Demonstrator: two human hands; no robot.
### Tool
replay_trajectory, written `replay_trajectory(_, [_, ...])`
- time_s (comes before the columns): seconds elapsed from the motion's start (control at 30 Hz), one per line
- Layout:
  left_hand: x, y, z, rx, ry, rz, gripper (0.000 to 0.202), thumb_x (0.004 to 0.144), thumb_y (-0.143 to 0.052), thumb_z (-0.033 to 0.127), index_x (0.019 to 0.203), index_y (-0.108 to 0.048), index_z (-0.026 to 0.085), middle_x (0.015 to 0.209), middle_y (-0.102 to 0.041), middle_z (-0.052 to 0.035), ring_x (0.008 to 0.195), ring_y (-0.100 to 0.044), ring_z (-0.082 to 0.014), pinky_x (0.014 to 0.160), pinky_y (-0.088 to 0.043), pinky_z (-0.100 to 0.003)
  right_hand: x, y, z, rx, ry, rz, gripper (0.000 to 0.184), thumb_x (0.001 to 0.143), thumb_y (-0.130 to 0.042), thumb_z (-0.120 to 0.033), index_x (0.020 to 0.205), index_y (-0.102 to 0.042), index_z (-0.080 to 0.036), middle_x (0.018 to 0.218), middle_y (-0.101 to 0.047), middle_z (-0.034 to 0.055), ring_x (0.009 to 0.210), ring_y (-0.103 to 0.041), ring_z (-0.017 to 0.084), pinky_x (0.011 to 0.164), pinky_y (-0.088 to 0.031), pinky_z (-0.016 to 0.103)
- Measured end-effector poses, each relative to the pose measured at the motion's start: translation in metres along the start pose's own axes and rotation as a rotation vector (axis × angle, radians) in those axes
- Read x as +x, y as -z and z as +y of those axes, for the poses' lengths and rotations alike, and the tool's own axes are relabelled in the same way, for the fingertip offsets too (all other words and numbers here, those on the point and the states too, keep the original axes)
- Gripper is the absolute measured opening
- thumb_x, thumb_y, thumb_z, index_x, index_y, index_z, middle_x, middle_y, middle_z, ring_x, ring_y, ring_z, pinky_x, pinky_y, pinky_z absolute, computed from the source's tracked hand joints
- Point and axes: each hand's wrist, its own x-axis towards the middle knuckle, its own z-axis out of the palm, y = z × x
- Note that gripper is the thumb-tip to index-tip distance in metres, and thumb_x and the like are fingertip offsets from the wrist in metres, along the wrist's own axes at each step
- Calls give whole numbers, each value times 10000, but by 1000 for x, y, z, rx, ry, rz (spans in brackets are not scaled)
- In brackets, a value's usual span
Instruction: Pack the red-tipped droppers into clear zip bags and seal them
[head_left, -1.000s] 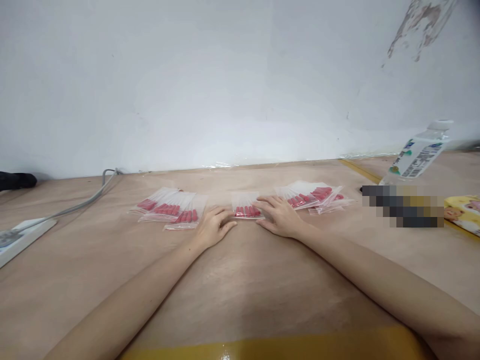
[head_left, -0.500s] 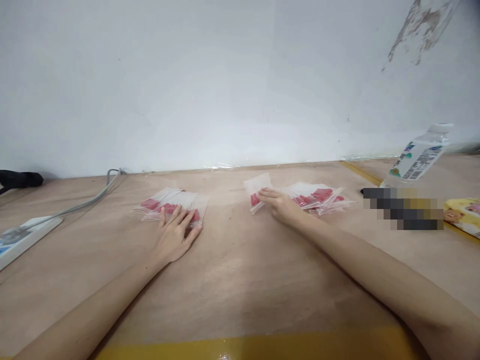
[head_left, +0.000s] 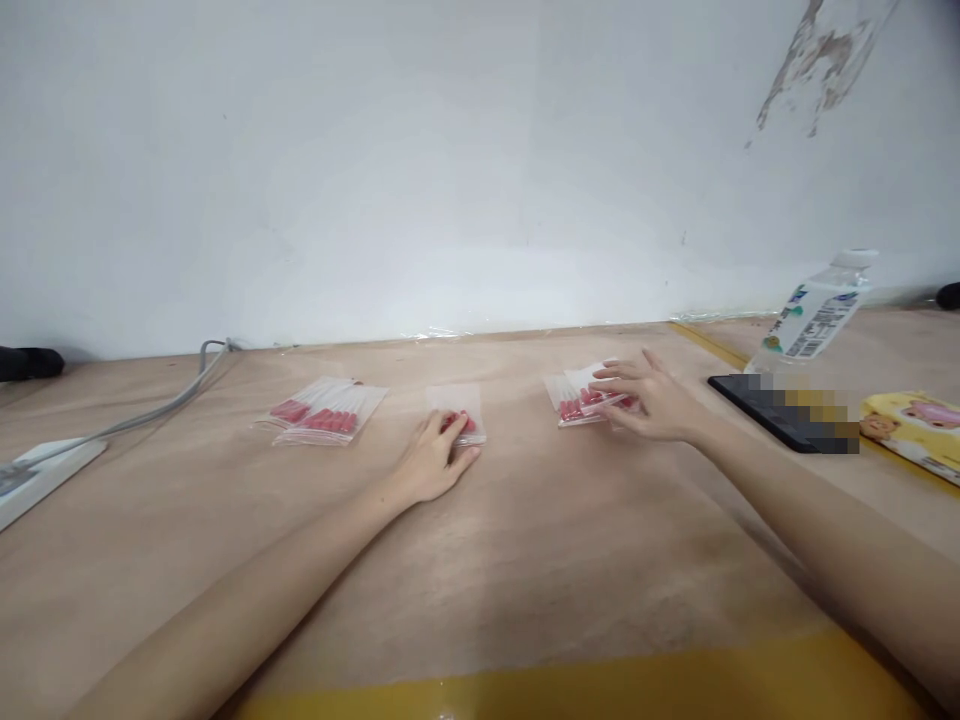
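My left hand (head_left: 435,460) rests on the wooden table with its fingers extended over a small clear zip bag (head_left: 466,398) containing red pieces; the fingertips touch the bag and partly hide its contents. To the left lies a fanned row of similar zip bags (head_left: 330,412), each with red pieces at its lower end. On the right, my right hand (head_left: 651,400) has its thumb and fingers around the edge of a zip bag (head_left: 589,378) on another small pile. Part of that pile is hidden behind the hand.
A clear bottle (head_left: 814,310) with a white cap leans at the right, behind a dark, partly blurred phone (head_left: 750,405). Beside it is a yellow printed packet (head_left: 911,430). A white power strip (head_left: 56,475) with a grey cable (head_left: 165,405) lies left. The white wall (head_left: 450,180) stands behind.
My left hand has moved right, off the left row and onto the single bag. My right hand has left that bag and moved right to the pile, which is now more compact.
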Motion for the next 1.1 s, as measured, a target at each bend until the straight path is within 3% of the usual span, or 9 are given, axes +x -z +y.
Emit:
replay_trajectory(0.07, [13, -11, 9, -60, -50, 32, 428, 842, -481, 381, 1195, -492, 140, 1146, -490, -141, 1091, -482, -259, 951, -398, -421, 14, -10, -27, 48, 57, 99, 240, 804, -511, -331, 922, -675, -201, 967, -664, 87, 953, -580, 233, 950, -308, 501])
replay_trajectory(0.13, [22, -19, 14, -85, -76, 50, 444, 830, -508, 366, 1224, -463, 167, 1167, -484, -133, 1106, -476, -250, 951, -404, -412, 27, -25, -53, 118, 184, 71, 221, 804, -513, -289, 916, -670, -180, 920, -661, 90, 876, -578, 200, 832, -403, 381])
replay_trajectory(0.27, [22, -17, 7, -72, -113, 30, 492, 836, -513, 365, 1278, -428, 169, 1289, -428, -155, 1214, -396, -280, 985, -359, -455, 41, -57, -82, 75, 311, 4, 216, 813, -507, -245, 966, -645, -182, 904, -640, 84, 867, -542, 187, 761, -376, 330])
replay_trajectory(0.4, [13, -4, -5, -47, -134, -86, 430, 888, -442, 341, 1298, -431, 211, 1347, -410, -120, 1255, -363, -259, 1018, -315, -455, 47, -71, -81, -104, 359, 52, 201, 844, -458, -225, 855, -651, -169, 791, -634, 70, 784, -510, 173, 734, -314, 328])
replay_trajectory(0.6, [11, 0, -8, -57, -122, -96, 417, 886, -450, 343, 1286, -451, 223, 1358, -406, -99, 1248, -381, -237, 1018, -334, -418, 44, -72, -75, -201, 348, 138, 186, 834, -457, -206, 771, -629, -174, 728, -629, 47, 748, -483, 170, 738, -271, 347])
replay_trajectory(0.77, [12, -6, -9, -59, -122, -14, 397, 862, -486, 338, 1234, -516, 204, 1323, -450, -105, 1228, -409, -248, 1006, -362, -424, 41, -74, -77, -145, 272, 178, 233, 861, -414, -197, 764, -624, -166, 695, -623, 49, 702, -499, 158, 750, -280, 342])
replay_trajectory(0.9, [17, -12, -11, -105, -189, 87, 351, 870, -467, 292, 1196, -547, 188, 1224, -553, -76, 1127, -521, -200, 974, -421, -369, 42, -78, -80, -55, 229, 189, 256, 886, -374, -210, 805, -608, -143, 646, -613, 49, 636, -514, 148, 778, -313, 334])
replay_trajectory(1.03, [20, -15, -12, -125, -201, 102, 302, 898, -413, 265, 1124, -597, 188, 1146, -612, -50, 1075, -563, -175, 956, -447, -354, 42, -78, -80, 71, 253, 183, 221, 854, -466, -307, 909, -613, -151, 716, -641, 56, 723, -545, 160, 822, -327, 340])
replay_trajectory(1.1, [20, -15, -11, -123, -206, 105, 300, 903, -406, 270, 1126, -593, 198, 1151, -609, -38, 1087, -556, -174, 958, -448, -361, 42, -78, -79, 54, 271, 201, 194, 847, -478, -279, 924, -625, -178, 702, -643, 45, 731, -538, 159, 829, -322, 354])
